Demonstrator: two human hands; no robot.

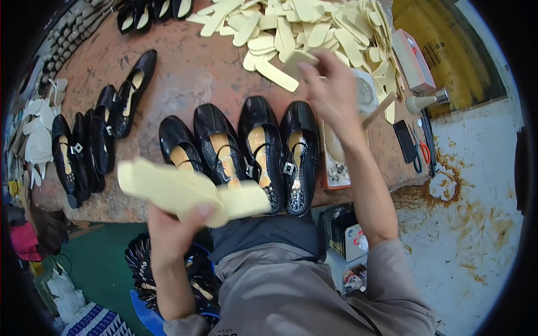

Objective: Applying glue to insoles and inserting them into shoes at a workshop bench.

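Four black shoes (pixel 241 154) in front row; two hands (pixel 330 89).

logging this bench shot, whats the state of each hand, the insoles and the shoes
left hand: shut on a stack of insoles
right hand: shut on one insole, raised over the loose pile of insoles
four black shoes: side by side on the table, straps buckled

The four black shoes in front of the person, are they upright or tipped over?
Upright. The four black shoes stand on their soles side by side on the table, openings facing up, their tan linings and buckled straps visible.
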